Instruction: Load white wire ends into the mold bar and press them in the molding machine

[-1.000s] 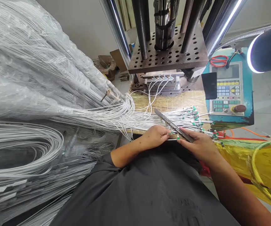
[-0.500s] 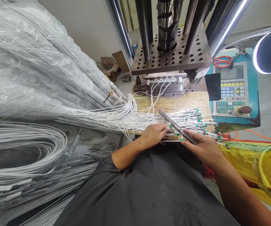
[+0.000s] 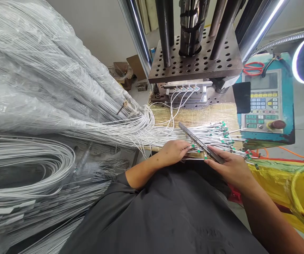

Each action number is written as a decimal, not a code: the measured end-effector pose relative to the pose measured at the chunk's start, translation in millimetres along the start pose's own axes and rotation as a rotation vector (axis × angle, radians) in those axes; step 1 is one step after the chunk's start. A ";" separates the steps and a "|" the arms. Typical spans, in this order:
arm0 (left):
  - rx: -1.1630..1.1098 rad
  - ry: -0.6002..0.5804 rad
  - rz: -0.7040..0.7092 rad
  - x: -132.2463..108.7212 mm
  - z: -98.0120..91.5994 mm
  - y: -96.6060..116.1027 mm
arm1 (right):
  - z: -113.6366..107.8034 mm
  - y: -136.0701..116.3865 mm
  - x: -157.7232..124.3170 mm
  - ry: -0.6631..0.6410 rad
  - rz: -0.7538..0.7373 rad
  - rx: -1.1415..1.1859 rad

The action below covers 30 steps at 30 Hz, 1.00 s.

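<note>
My left hand [image 3: 173, 151] pinches thin white cables with green tips [image 3: 195, 150] at the near edge of the work table. My right hand [image 3: 230, 167] grips the near end of a long dark metal bar [image 3: 194, 138], which slants away to the upper left across the cables. Several more green-tipped cable ends [image 3: 224, 135] fan out to the right beyond the bar. A few white cables [image 3: 177, 102] run up into the mould under the press.
A press with a perforated steel plate [image 3: 196, 63] and shiny columns stands ahead. A teal control panel [image 3: 265, 102] with red scissors [image 3: 254, 67] sits at right. Bagged white cable bundles [image 3: 35, 81] fill the left. Yellow plastic sheeting [image 3: 286, 183] lies at lower right.
The view has shifted slightly, so everything sits a little further right. Both hands stay on the cable ends and bar, my left fingers working the green-tipped cables.
</note>
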<state>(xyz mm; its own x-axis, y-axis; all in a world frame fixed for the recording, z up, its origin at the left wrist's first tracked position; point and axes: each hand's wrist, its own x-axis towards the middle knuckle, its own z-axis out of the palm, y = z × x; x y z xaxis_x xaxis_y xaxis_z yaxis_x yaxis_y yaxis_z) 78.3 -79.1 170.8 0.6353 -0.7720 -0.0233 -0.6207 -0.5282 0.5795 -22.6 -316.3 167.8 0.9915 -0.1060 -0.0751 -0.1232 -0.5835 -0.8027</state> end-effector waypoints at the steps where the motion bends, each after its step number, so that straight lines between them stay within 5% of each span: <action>1: 0.000 0.005 0.003 0.5 -0.5 -0.1 | 0.0 0.0 -0.1 -0.001 0.004 0.004; 20: 0.160 -0.002 -0.097 1.8 -9.3 9.9 | 0.8 1.8 0.1 -0.001 -0.020 0.008; 30: -0.017 0.058 -0.029 -2.6 -20.7 4.4 | -2.4 4.3 -1.1 0.014 0.001 0.006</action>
<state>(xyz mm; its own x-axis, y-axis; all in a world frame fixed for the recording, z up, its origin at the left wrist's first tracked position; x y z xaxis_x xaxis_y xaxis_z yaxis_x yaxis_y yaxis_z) 83.5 -72.1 190.2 0.6787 -0.7344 0.0068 -0.5942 -0.5436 0.5929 -24.4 -320.6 165.9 0.9907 -0.1179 -0.0673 -0.1236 -0.5785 -0.8063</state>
